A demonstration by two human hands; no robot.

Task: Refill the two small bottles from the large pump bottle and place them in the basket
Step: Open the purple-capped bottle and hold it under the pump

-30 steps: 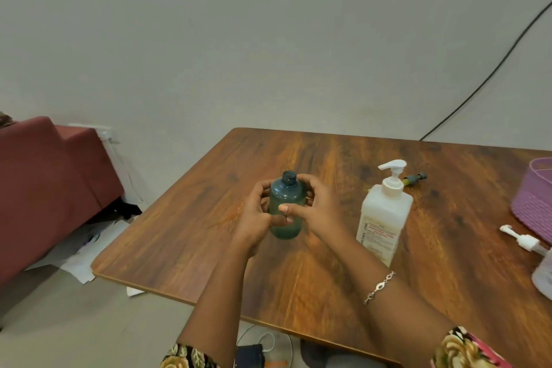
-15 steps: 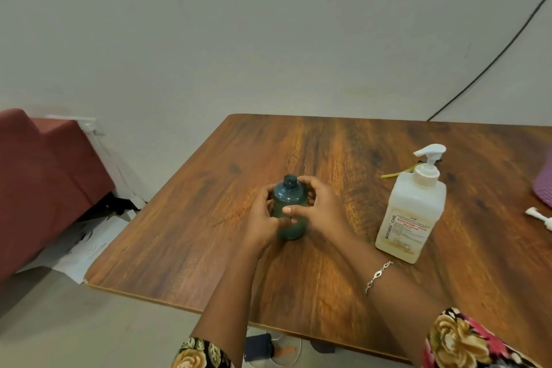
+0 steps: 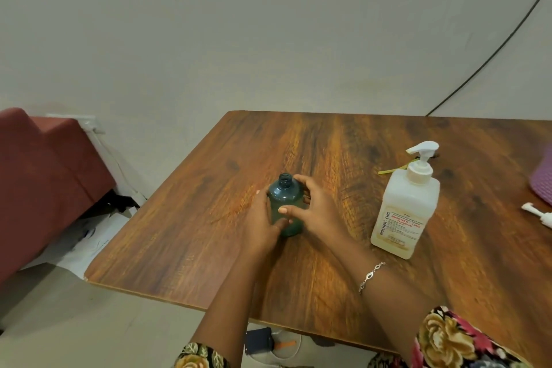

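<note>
A small dark teal bottle (image 3: 283,195) with no cap stands upright on the wooden table (image 3: 328,152). My left hand (image 3: 263,221) grips its left side and my right hand (image 3: 313,209) wraps its right side, thumb across the front. The large white pump bottle (image 3: 406,206) stands to the right, apart from my hands. At the right edge shows a sliver of the purple basket (image 3: 542,182), and in front of it a loose white pump head (image 3: 536,213). A second small bottle is out of view.
A yellow-green stick (image 3: 391,170) lies behind the pump bottle. A dark red sofa (image 3: 44,182) and papers on the floor (image 3: 86,242) sit left of the table. A black cable (image 3: 493,51) runs up the wall.
The teal bottle has come down to stand on the table, both hands still around it. The view has swung left, so the basket has slid almost out of sight.
</note>
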